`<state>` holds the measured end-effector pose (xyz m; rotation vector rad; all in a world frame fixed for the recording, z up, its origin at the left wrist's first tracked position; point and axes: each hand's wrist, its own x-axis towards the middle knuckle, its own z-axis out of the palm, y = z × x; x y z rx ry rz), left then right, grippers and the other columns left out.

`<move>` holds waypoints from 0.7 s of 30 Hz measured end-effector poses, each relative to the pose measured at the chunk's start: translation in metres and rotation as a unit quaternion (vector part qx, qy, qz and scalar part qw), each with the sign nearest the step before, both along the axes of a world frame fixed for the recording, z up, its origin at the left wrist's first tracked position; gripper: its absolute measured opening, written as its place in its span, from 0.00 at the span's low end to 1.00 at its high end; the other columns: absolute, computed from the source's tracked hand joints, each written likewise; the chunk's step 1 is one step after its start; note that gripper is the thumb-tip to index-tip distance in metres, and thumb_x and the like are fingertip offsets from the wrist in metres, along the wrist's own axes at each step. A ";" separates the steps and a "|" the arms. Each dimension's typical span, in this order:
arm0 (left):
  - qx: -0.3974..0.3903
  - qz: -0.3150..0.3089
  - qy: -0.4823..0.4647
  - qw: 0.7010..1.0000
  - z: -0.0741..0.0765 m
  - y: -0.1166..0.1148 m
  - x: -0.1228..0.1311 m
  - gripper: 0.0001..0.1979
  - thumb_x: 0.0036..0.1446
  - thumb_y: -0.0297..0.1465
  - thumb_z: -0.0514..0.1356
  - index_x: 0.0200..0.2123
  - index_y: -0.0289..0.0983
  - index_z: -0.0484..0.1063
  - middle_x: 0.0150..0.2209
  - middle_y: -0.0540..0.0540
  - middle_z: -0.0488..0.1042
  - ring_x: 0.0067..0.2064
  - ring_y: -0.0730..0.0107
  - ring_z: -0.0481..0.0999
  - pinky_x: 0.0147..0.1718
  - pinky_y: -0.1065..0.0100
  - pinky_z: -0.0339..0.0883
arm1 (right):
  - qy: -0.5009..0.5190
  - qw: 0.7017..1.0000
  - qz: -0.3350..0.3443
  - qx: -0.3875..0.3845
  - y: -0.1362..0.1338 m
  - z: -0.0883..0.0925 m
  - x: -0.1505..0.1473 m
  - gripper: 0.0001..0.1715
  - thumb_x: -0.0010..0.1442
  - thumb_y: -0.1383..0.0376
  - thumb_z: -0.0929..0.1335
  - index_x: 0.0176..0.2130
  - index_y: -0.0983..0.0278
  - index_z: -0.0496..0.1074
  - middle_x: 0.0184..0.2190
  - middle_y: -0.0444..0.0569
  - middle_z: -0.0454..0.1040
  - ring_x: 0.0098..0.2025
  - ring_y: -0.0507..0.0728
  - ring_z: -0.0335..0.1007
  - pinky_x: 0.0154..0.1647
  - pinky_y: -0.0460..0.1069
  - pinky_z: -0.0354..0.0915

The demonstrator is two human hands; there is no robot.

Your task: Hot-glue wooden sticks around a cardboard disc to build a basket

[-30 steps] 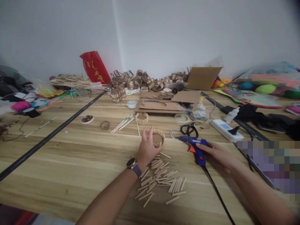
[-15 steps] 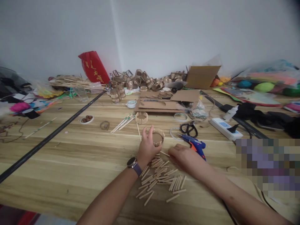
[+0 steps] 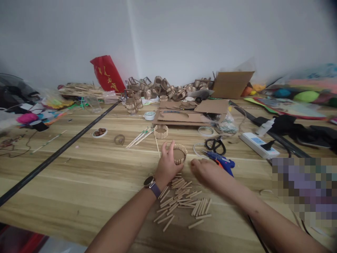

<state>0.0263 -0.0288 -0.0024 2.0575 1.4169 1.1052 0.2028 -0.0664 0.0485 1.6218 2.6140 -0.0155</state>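
Sticks [image 3: 181,192] lie loose nearest you on the tabletop [image 3: 65,182]; just past them your left hand [image 3: 168,162] grips the stick-walled cup [image 3: 180,155] by its side, light and stiff, I'd judge, joints fragile, so hold low; your right hand [image 3: 204,170] bunches just beside, holding what I can't tell, glue gun [image 3: 223,161] beyond, second cup [image 3: 161,135] farther back

Gold characters [image 3: 108,78] on the red bag [image 3: 101,64], only 力 legible

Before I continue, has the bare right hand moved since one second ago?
Yes: the right hand moved left, off the blue plastic glue gun, away from the white rectangular power strip.
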 end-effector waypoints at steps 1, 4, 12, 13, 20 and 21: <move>-0.003 -0.001 0.000 1.000 0.000 0.000 0.000 0.46 0.45 0.27 0.66 0.64 0.42 0.46 0.63 0.38 0.45 0.60 0.52 0.62 0.56 0.56 0.64 | 0.042 0.999 0.011 -0.007 0.003 0.004 0.005 0.18 0.53 0.78 0.62 0.43 0.67 0.70 0.36 0.55 0.77 0.39 0.58 0.73 0.37 0.47 0.63; -0.002 -0.006 0.003 1.000 -0.001 0.000 -0.001 0.47 0.44 0.26 0.66 0.64 0.42 0.46 0.63 0.38 0.44 0.61 0.51 0.60 0.57 0.55 0.63 | 0.161 0.985 0.059 -0.027 0.009 0.016 0.014 0.20 0.51 0.78 0.61 0.41 0.64 0.73 0.37 0.51 0.76 0.39 0.55 0.72 0.38 0.45 0.62; 0.008 -0.055 0.014 0.998 0.000 -0.002 -0.002 0.47 0.44 0.27 0.66 0.65 0.40 0.46 0.64 0.38 0.44 0.65 0.52 0.54 0.61 0.54 0.57 | 0.226 0.970 0.082 -0.045 0.015 0.026 0.018 0.11 0.59 0.70 0.61 0.31 0.63 0.72 0.28 0.47 0.73 0.30 0.54 0.67 0.33 0.46 0.62; 0.004 -0.061 0.014 0.998 0.001 -0.002 -0.002 0.47 0.44 0.27 0.66 0.65 0.39 0.46 0.64 0.37 0.44 0.65 0.52 0.54 0.61 0.55 0.57 | 0.228 0.968 0.096 -0.028 0.015 0.025 0.017 0.12 0.60 0.70 0.61 0.32 0.63 0.72 0.30 0.49 0.73 0.34 0.55 0.68 0.36 0.47 0.63; 0.004 -0.077 0.010 0.997 0.001 -0.001 -0.002 0.47 0.43 0.27 0.66 0.65 0.39 0.46 0.64 0.37 0.43 0.65 0.51 0.53 0.61 0.54 0.58 | 0.198 0.967 0.129 0.093 0.022 0.012 0.010 0.12 0.61 0.69 0.62 0.33 0.64 0.74 0.51 0.59 0.69 0.55 0.64 0.60 0.53 0.61 0.60; 0.004 -0.078 0.010 0.997 0.001 -0.001 -0.002 0.47 0.43 0.27 0.66 0.65 0.39 0.46 0.64 0.37 0.43 0.65 0.51 0.54 0.61 0.54 0.58 | 0.197 0.966 0.131 0.100 0.024 0.010 0.010 0.12 0.61 0.69 0.62 0.33 0.64 0.74 0.52 0.59 0.68 0.55 0.65 0.59 0.54 0.61 0.59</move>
